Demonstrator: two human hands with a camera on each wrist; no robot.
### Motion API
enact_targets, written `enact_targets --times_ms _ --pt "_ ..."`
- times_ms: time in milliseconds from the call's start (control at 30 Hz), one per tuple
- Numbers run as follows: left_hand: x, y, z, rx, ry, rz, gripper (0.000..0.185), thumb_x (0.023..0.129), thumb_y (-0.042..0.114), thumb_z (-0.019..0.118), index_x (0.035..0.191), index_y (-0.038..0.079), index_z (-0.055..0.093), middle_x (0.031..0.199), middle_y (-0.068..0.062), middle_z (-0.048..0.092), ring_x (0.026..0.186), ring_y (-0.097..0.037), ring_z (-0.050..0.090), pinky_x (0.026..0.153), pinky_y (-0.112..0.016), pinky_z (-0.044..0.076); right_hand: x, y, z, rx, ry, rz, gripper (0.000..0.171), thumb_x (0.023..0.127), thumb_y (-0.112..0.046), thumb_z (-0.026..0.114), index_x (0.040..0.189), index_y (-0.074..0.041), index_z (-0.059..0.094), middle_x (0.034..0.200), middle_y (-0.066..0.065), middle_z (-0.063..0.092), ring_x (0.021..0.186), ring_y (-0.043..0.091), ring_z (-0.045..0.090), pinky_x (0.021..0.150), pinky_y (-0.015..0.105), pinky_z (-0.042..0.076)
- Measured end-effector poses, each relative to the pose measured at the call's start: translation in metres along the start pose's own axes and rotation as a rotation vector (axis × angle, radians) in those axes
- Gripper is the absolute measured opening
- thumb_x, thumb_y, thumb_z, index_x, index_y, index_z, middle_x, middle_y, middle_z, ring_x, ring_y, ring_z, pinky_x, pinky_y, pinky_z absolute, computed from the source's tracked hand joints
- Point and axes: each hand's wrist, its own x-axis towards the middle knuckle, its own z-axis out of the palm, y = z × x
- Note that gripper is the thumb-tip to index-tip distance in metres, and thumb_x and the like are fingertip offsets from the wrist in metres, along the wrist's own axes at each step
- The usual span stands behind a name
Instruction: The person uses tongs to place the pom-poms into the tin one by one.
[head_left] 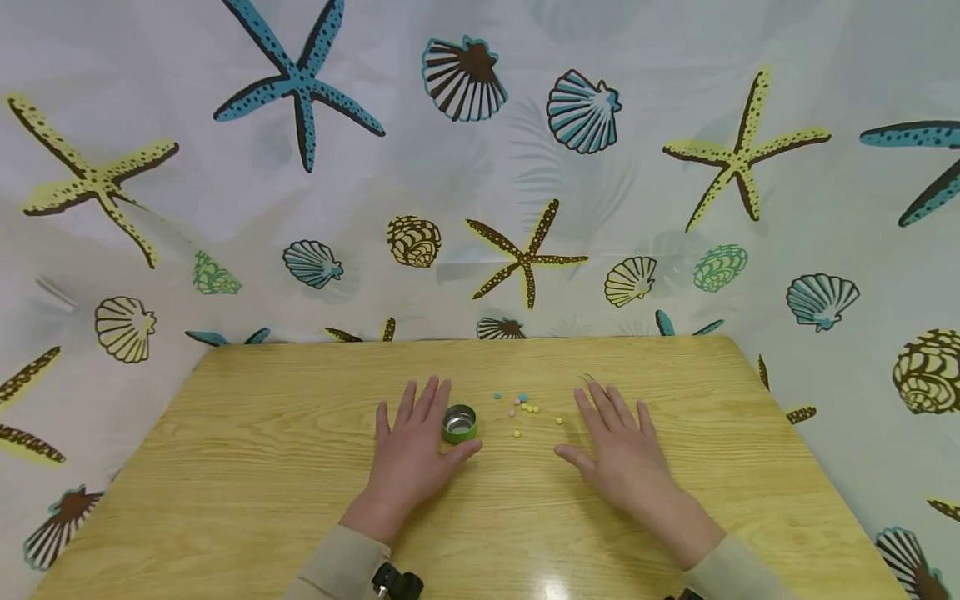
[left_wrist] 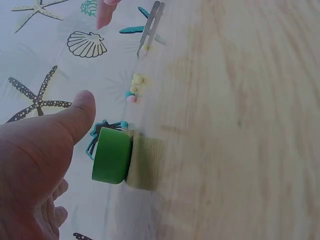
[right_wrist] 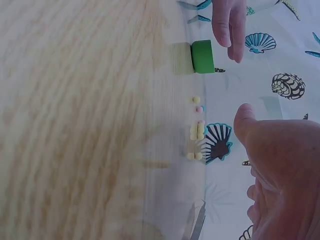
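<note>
My left hand [head_left: 412, 454] is spread palm down at the table, fingers straight, its thumb just in front of a small round green tin [head_left: 460, 423]. The tin has an open top and a silvery inside. On the right, my right hand [head_left: 624, 450] lies likewise with straight fingers, holding nothing. Between the hands are several small beads in yellow, pink and blue, among them a yellow bead [head_left: 517, 433] and a blue bead [head_left: 497, 396]. Metal tweezers [left_wrist: 150, 30] lie by the right hand, which mostly hides them in the head view.
The wooden table [head_left: 262, 442] reaches back to a white cloth [head_left: 360, 183] printed with starfish and shells, which hangs behind and at both sides. Dark wrist devices, such as the left one [head_left: 397, 582], sit at the sleeves.
</note>
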Motion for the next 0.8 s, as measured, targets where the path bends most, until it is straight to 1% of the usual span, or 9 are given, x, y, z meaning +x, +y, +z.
enact_targets --times_ms 133,300,433,533,600,767,800 --pt "0.003 -0.002 0.003 -0.03 -0.009 -0.015 0.106 0.1 0.065 0.075 0.177 0.012 0.026 0.181 -0.013 0.025 0.169 -0.042 0.013 0.129 -0.078 0.005 0.0 0.005 0.0 0.001 -0.005 0.021 0.09 0.111 -0.061 0.058 0.177 -0.01 0.025 0.182 0.017 0.02 0.168 0.043 0.015 0.131 0.074 0.009" --pt "0.008 -0.004 0.008 -0.073 -0.006 -0.017 0.106 0.1 0.063 0.077 0.177 0.011 0.026 0.18 -0.013 0.029 0.168 -0.043 0.016 0.129 -0.077 0.005 0.001 0.012 -0.001 -0.012 0.014 0.034 0.088 0.111 -0.06 0.058 0.176 -0.009 0.027 0.181 0.019 0.024 0.167 0.045 0.019 0.13 0.075 0.012" --pt "0.009 -0.005 0.009 -0.098 -0.003 -0.028 0.106 0.099 0.06 0.079 0.176 0.01 0.028 0.178 -0.013 0.035 0.167 -0.043 0.019 0.129 -0.077 0.006 0.001 0.016 0.0 0.012 0.018 0.034 0.088 0.111 -0.056 0.062 0.176 -0.008 0.028 0.18 0.02 0.025 0.166 0.046 0.021 0.129 0.076 0.014" --pt "0.009 -0.005 0.009 -0.122 -0.013 -0.034 0.106 0.098 0.058 0.081 0.176 0.01 0.028 0.176 -0.014 0.038 0.166 -0.043 0.021 0.129 -0.078 0.007 0.002 0.02 0.002 0.032 0.026 0.042 0.087 0.11 -0.054 0.065 0.175 -0.007 0.029 0.178 0.022 0.028 0.165 0.048 0.023 0.128 0.077 0.015" --pt "0.009 -0.004 0.008 -0.135 -0.016 -0.036 0.106 0.097 0.056 0.083 0.176 0.01 0.029 0.175 -0.015 0.04 0.166 -0.044 0.023 0.129 -0.078 0.008 0.002 0.025 0.006 0.042 0.037 0.04 0.087 0.111 -0.055 0.063 0.175 -0.005 0.03 0.178 0.023 0.03 0.164 0.049 0.024 0.127 0.078 0.016" --pt "0.009 -0.003 0.007 -0.163 -0.014 -0.05 0.103 0.097 0.052 0.085 0.174 0.009 0.033 0.171 -0.017 0.046 0.164 -0.045 0.027 0.128 -0.078 0.01 0.004 0.032 0.008 0.037 0.021 0.054 0.087 0.112 -0.056 0.06 0.174 -0.003 0.03 0.177 0.026 0.03 0.163 0.05 0.025 0.127 0.079 0.016" --pt "0.009 -0.002 0.008 -0.17 -0.013 -0.052 0.102 0.097 0.051 0.086 0.174 0.008 0.034 0.17 -0.018 0.047 0.164 -0.045 0.028 0.128 -0.079 0.011 0.003 0.032 0.005 0.031 0.007 0.066 0.086 0.111 -0.054 0.062 0.174 -0.003 0.031 0.177 0.025 0.03 0.163 0.05 0.025 0.127 0.078 0.016"
